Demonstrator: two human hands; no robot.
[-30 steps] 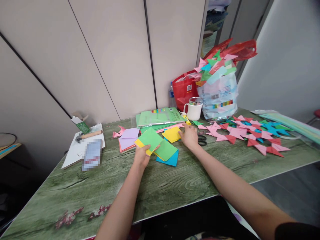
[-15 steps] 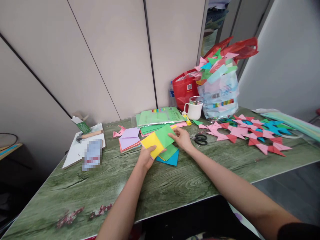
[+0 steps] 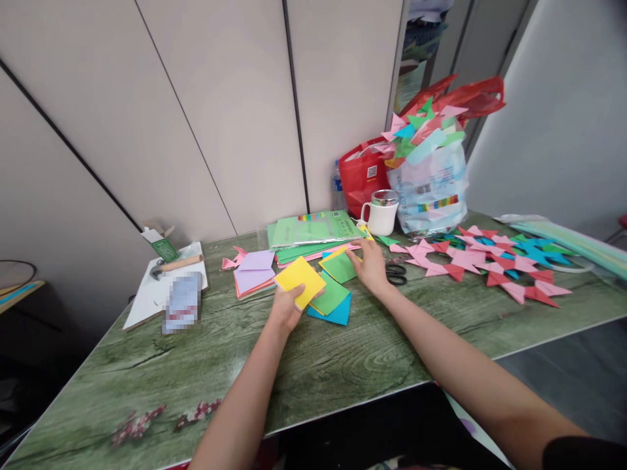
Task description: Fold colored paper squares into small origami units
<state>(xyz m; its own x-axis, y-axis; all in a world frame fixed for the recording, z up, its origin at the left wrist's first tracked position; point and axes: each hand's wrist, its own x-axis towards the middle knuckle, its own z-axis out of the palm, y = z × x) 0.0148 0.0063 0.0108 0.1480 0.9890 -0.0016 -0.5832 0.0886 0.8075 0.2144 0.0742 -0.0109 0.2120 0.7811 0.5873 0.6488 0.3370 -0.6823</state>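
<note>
My left hand (image 3: 288,307) pinches yellow paper (image 3: 300,277), thumb on top, above the table. It looks like several sheets, though the lower ones are mostly hidden. To its right, my right hand (image 3: 371,266) has its fingertips closed on the right edge of a green paper sheet (image 3: 339,266) with a yellow edge beside it. Between the hands, another green sheet (image 3: 334,294) overlaps a blue sheet (image 3: 337,314) on the table. Black-handled scissors (image 3: 396,274) lie right behind my right wrist, their blades covered by the hand.
A lilac-topped paper pile (image 3: 255,271) lies to the left, a green paper pack (image 3: 316,228) behind. Further right stand a white mug (image 3: 383,214) and a bag of folded paper (image 3: 431,189); joined pink-and-red paper stars (image 3: 470,258) spread below. A hammer (image 3: 179,263) rests on a white board at left.
My right hand has moved right, drawing the green sheet away from the yellow paper and lower toward the table. My left hand stays in nearly the same place, holding the yellow paper.
</note>
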